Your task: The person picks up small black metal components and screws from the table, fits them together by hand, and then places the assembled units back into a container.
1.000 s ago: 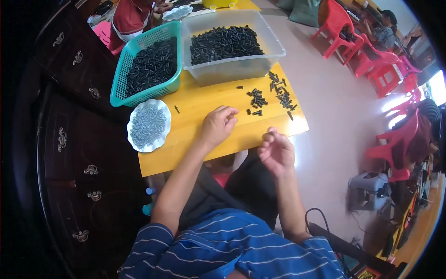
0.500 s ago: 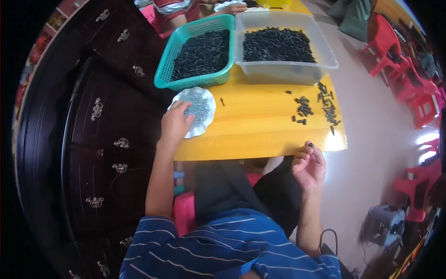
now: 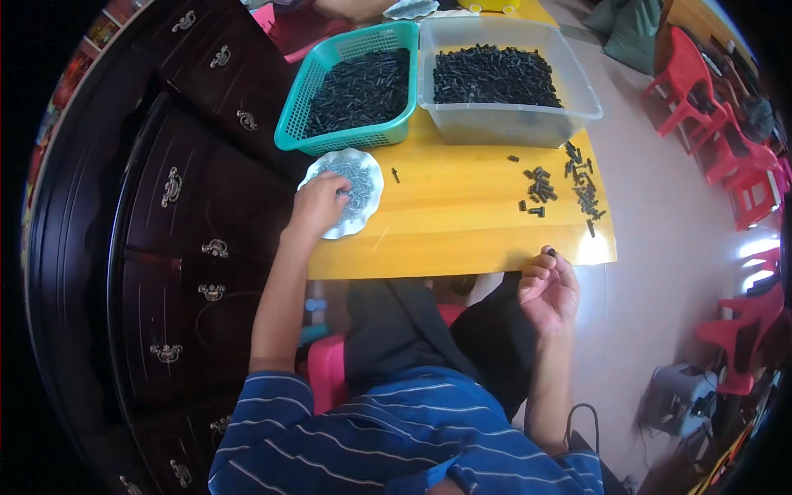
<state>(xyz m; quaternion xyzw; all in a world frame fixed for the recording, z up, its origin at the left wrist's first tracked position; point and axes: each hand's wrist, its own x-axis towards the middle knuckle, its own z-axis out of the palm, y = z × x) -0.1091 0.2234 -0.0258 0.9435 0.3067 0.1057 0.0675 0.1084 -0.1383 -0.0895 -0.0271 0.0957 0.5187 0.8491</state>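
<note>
My left hand (image 3: 319, 204) reaches over a white scalloped plate (image 3: 372, 209) heaped with small silver metal pieces that look like screws (image 3: 358, 176). Its thumb and fingertips are pinched together at the heap; what they hold is too small to make out. Just off the table's front right edge, my right hand (image 3: 549, 295) is palm up, with a small black plastic piece (image 3: 552, 252) between thumb and fingers. Loose black plastic pieces (image 3: 540, 186) lie in a cluster beyond it, and more black pieces (image 3: 586, 191) lie along the table's right edge.
A green basket (image 3: 285, 128) and a clear plastic bin (image 3: 503, 124), both full of black pieces, stand at the far side of the yellow table (image 3: 445, 223). One black piece (image 3: 395, 175) lies beside the plate. A dark drawer cabinet (image 3: 190, 247) borders the left; red chairs (image 3: 689, 82) stand right.
My left fingers have closed together over the metal pieces. The right hand has hardly moved. Across the table, the other person's hand and arm have gone from view.
</note>
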